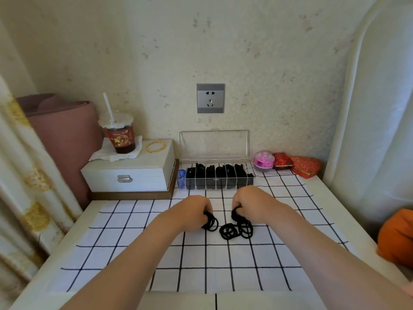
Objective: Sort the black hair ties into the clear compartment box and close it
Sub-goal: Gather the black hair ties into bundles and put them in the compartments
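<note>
Two hands work over the checked cloth point(125, 249), and we see only their backs, so the fingertips are hidden from us. The left hand point(194, 210) has its fingers curled round a small bunch of black hair ties point(211, 223), whose loops hang out below the knuckles onto the cloth. The right hand point(252, 203) is curled likewise, pinching ties at the top of a loose heap point(226, 232) that lies on the cloth between the hands, on their near side; how many ties it has hold of we cannot count. Beyond the hands, the clear compartment box point(214, 187) stands by the wall with its lid point(214, 144) upright and open. Most of its compartments are packed with black ties; the leftmost seems to hold something blue, though it is too small for us to make out.
</note>
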